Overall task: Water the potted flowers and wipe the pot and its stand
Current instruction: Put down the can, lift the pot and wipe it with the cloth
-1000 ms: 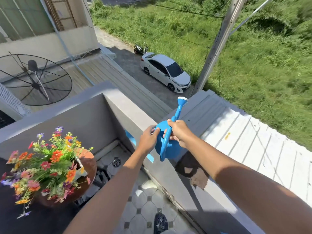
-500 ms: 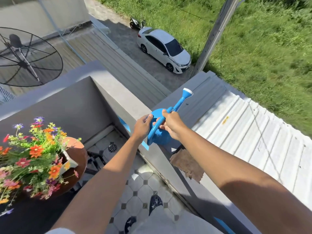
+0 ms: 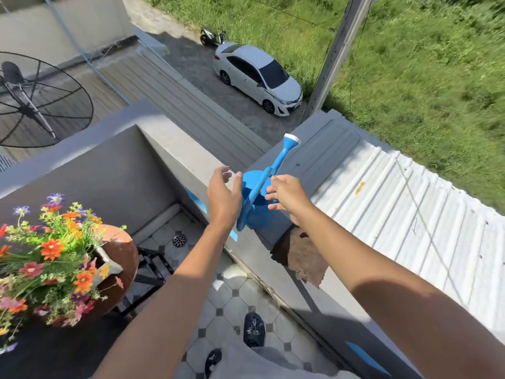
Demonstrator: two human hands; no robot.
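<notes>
A blue watering can (image 3: 257, 206) stands on the grey balcony ledge (image 3: 175, 149), its spout pointing up and away. My left hand (image 3: 222, 195) hovers just left of the can with fingers spread, not gripping it. On the can's right side my right hand (image 3: 287, 196) is held with loose fingers, also apart from the handle. A brown cloth (image 3: 303, 258) lies on the ledge just in front of the can. At the lower left a brown clay pot (image 3: 120, 258) filled with colourful flowers (image 3: 52, 255) sits on a dark metal stand (image 3: 150, 272).
Beyond the ledge a white corrugated roof (image 3: 396, 214) drops away; a white car (image 3: 259, 75) is parked far below. A satellite dish (image 3: 35, 102) is at the left. The balcony floor (image 3: 232, 291) is tiled, with a drain (image 3: 179, 240) and my dark shoes (image 3: 254, 329).
Both hands held the watering can's handle and body earlier; now they have let go and opened beside it. The can rests on the ledge.
</notes>
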